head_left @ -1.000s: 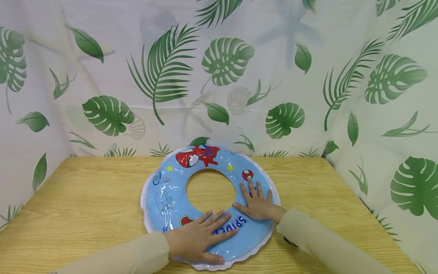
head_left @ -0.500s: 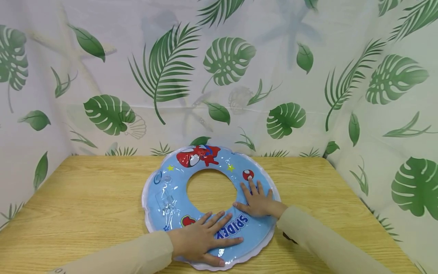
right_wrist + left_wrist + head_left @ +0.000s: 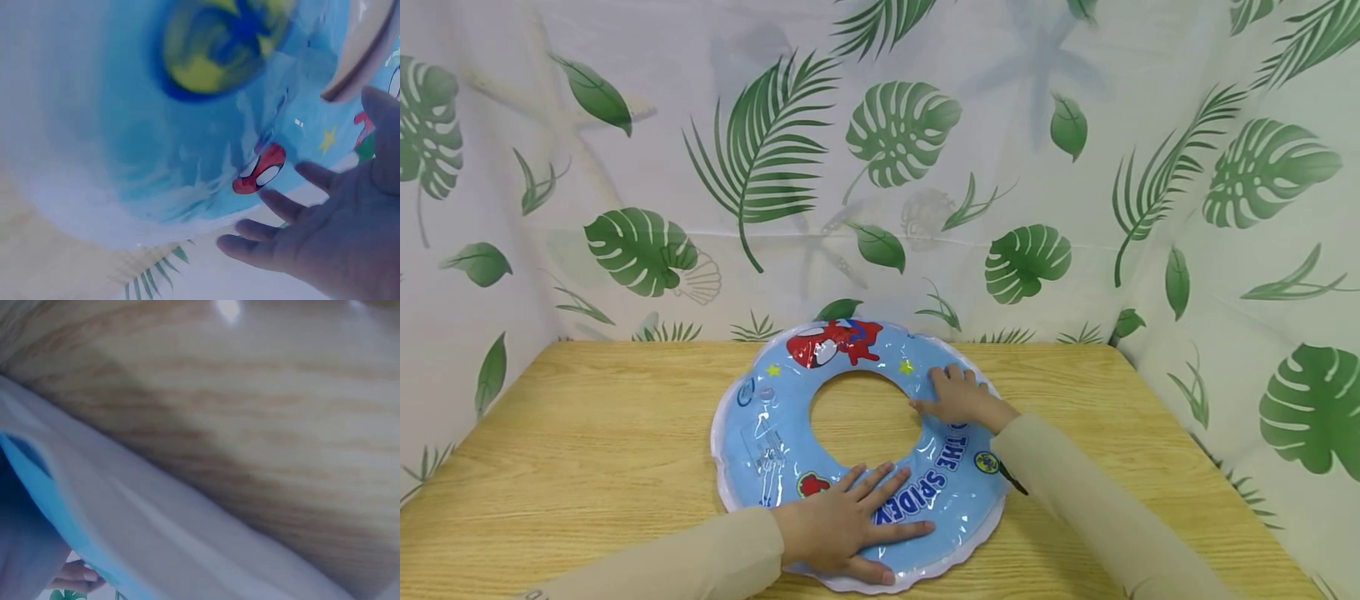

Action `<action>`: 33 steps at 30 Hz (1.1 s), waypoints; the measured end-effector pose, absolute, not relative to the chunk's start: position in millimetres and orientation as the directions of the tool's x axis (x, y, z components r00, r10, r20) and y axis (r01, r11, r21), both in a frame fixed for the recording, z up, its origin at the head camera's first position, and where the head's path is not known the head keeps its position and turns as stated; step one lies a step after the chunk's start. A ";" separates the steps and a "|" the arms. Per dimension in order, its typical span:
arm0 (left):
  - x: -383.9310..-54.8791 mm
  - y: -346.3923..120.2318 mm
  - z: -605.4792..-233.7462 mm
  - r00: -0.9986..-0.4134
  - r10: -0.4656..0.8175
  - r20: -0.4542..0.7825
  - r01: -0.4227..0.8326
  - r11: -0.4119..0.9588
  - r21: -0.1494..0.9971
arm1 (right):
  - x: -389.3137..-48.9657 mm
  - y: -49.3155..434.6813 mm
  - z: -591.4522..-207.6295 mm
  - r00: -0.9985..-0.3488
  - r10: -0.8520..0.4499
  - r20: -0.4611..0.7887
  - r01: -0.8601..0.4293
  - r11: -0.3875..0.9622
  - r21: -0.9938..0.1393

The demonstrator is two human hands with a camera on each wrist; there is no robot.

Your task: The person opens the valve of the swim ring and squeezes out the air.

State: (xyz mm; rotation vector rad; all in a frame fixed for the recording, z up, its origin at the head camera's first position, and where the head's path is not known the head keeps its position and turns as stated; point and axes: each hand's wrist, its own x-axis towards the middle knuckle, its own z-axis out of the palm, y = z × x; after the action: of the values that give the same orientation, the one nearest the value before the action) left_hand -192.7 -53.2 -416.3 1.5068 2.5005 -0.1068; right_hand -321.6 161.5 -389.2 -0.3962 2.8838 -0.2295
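Note:
A light blue inflated swim ring [image 3: 739, 446] with a frilled white edge lies on the table, red cartoon figures and "SPIDEY" lettering on its top. My left hand [image 3: 842, 529] rests on the front of the ring, fingers spread flat. Over the ring's right side is my right hand [image 3: 957, 400], fingers slightly bent and thumb near the inner hole. In the right wrist view this hand [image 3: 331, 225] shows loosely spread fingers beside the ring's red mask print [image 3: 261, 169], with nothing held. The left wrist view shows mostly the ring's pale edge [image 3: 156, 494] and a few fingertips.
The wood-grain table [image 3: 625, 433] extends to both sides of the ring. A white curtain [image 3: 925, 275] printed with green leaves rises behind the table and along its sides. The ring's far edge lies close to the back curtain.
My right hand has slid up and slightly left along the ring, its fingers now more bent, uncovering lettering and a yellow round print. The left hand has shifted slightly right, staying flat on the ring.

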 end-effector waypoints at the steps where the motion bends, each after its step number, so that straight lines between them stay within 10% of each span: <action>1: -192.8 -53.2 -416.3 -0.451 0.863 -0.227 0.880 0.473 0.049 | -326.5 160.4 -389.3 -0.946 -0.269 -0.180 -0.233 0.952 -0.198; 33: -195.1 -54.5 -419.6 -0.457 0.859 -0.231 0.871 0.485 0.078 | -364.9 161.2 -428.5 -0.927 -0.205 -0.313 -0.162 0.974 -0.160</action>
State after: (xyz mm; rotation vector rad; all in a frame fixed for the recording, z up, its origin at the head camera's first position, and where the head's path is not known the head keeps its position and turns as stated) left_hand -195.1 -54.5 -419.6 1.4811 2.4929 -0.0748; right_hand -364.9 161.2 -428.5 -0.2665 2.7885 -0.1868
